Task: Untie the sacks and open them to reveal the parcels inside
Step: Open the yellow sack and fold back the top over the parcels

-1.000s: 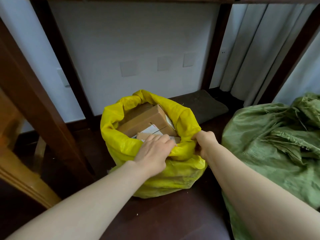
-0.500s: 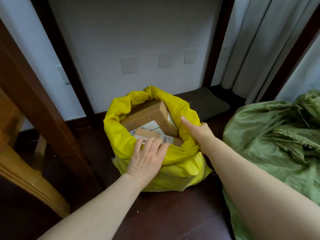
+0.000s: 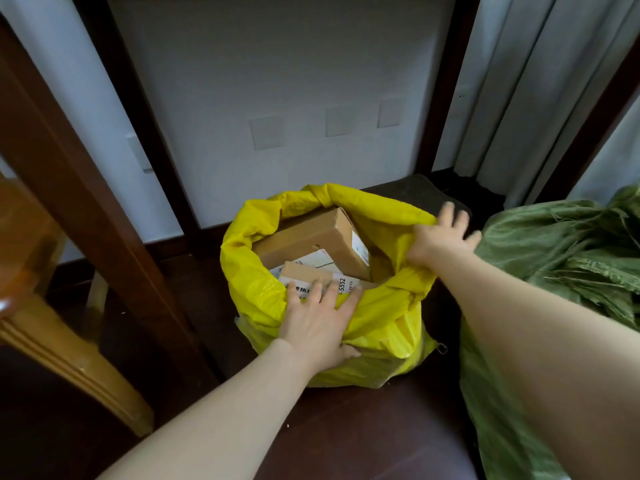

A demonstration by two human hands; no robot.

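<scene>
Left hand (image 3: 317, 323) lies flat, fingers straight, pressing the 6 o'clock rim of the yellow sack (image 3: 381, 323) on the floor. Cardboard parcels (image 3: 311, 237) show in its open mouth. Right hand (image 3: 440, 237), fingers splayed, touches the 2 o'clock rim. A green sack (image 3: 554, 254) lies at 3 o'clock.

Reads "-5552" in bold black digits, turned sideways, on the white label (image 3: 341, 287) of the nearer cardboard box (image 3: 308, 270). Just beside the digits, smaller letters, too fine to make out. Further left on the same label, bold Chinese characters, partly hidden under the left hand (image 3: 317, 320), not safely legible. On the bigger box (image 3: 311, 237), an end sticker (image 3: 360, 250), print too small to read.
</scene>
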